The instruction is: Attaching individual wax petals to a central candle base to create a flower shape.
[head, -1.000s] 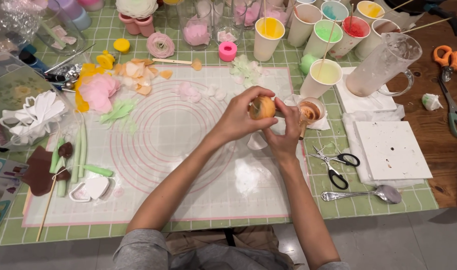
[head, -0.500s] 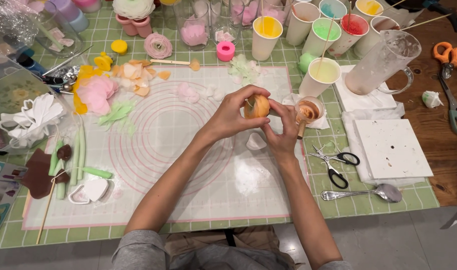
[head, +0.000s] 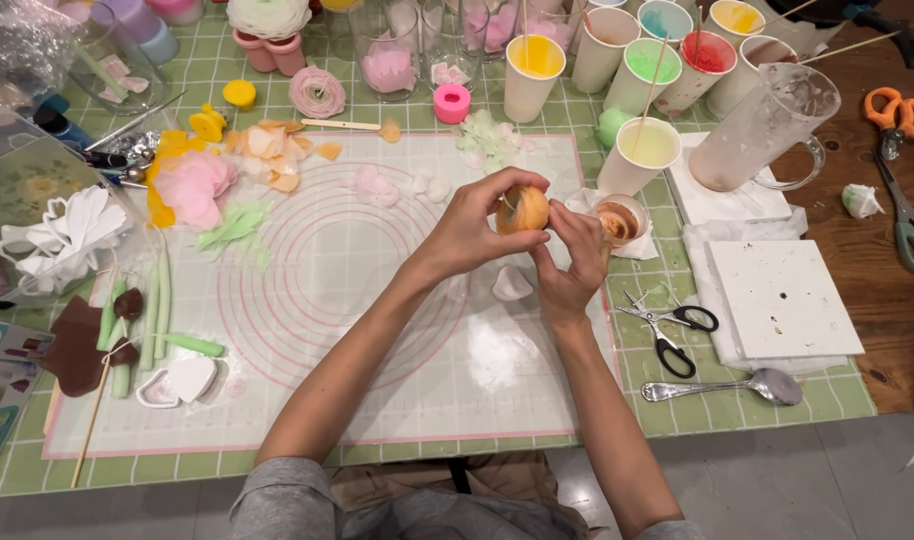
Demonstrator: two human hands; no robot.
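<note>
Both my hands meet above the translucent work mat (head: 307, 330) with pink rings. My left hand (head: 474, 232) wraps around a small round orange-and-cream flower bud (head: 525, 209) from the left. My right hand (head: 569, 268) presses fingertips against the bud's right and lower side. A white petal cutout (head: 511, 285) lies on the mat just under the hands. A small cup with brown-orange contents (head: 618, 221) stands right beside my right hand.
Paper cups of coloured powder (head: 650, 155) and a clear pitcher (head: 760, 130) stand at the back right. Small black scissors (head: 669, 327), a spoon (head: 747, 385) and a white tile (head: 780, 297) lie right. Pink, orange and green petals (head: 195, 185) and green stems (head: 155, 315) lie left.
The bud has been turned slightly between the fingers. My hands stay in the same spot above the mat.
</note>
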